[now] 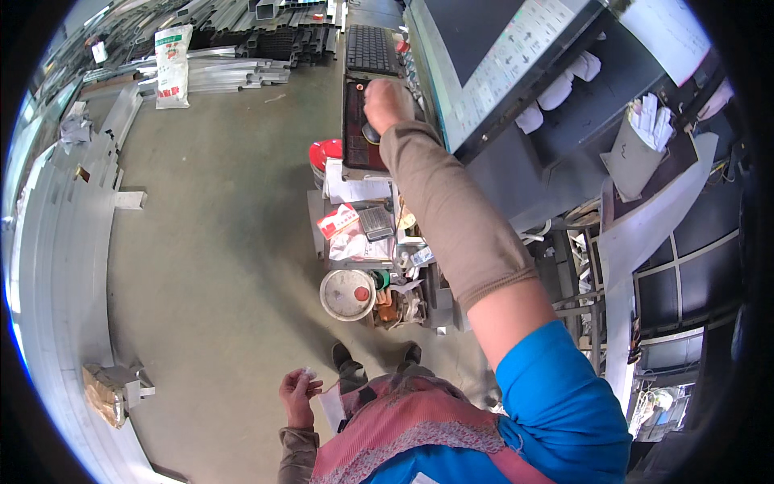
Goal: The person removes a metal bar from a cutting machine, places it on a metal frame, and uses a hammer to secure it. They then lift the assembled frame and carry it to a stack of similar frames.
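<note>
Low in the view, my left hand point(297, 397) pinches a small whitish, translucent piece point(309, 373) that is too small to name. A white sheet point(332, 408) shows between that hand and my pink apron point(403, 423); whether the hand touches it, I cannot tell. My right arm stretches far forward past the screen. At its end my right hand point(387, 103) is curled over the dark mat on the keyboard stand, and anything in its fingers is hidden. A dark mouse with a yellowish edge point(371, 133) peeks out beside the wrist. Beyond lies a black keyboard point(372, 50).
A large tilted monitor point(492, 89) stands right of the keyboard. Nearer are a calculator point(376, 223), a red-and-white packet point(337, 219) and a round tub point(347, 294) with a red lid on it. Metal profiles point(64, 258) line the left; a white sack point(172, 68) leans far left.
</note>
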A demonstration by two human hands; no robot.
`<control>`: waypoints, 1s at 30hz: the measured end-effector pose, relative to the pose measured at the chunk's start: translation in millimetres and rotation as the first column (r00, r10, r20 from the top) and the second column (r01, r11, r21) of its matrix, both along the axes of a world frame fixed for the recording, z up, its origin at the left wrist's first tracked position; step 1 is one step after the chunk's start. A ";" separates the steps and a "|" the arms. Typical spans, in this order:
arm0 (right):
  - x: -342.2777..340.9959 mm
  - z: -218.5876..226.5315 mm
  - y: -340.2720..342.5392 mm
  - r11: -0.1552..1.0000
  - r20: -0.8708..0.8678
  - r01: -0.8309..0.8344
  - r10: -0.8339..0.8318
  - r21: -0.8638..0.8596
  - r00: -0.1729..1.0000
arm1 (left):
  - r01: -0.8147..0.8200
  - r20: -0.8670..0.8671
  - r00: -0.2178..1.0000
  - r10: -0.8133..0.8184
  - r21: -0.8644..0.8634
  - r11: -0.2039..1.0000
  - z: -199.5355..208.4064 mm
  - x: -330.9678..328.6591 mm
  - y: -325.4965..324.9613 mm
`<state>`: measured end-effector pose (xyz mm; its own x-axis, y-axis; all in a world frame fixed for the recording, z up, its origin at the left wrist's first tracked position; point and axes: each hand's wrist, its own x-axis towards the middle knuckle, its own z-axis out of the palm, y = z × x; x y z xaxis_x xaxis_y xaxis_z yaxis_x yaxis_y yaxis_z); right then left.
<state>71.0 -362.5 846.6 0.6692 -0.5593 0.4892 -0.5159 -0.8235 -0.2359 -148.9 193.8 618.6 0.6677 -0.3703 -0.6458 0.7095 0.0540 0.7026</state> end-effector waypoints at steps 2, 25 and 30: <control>14.9 -2.2 -24.6 0.989 0.036 0.136 -0.138 0.056 0.990 | -0.007 0.001 1.000 0.007 0.008 1.000 -3.6 -0.5 3.5; 78.9 19.2 -104.0 0.940 -0.317 0.153 -0.051 0.304 0.947 | -0.132 -0.150 0.978 0.144 0.087 0.987 -52.0 -14.3 30.9; 80.2 17.3 -78.5 0.962 -0.458 0.205 -0.102 0.181 0.883 | -0.134 -0.166 0.975 0.148 0.097 0.986 -56.6 -14.0 24.9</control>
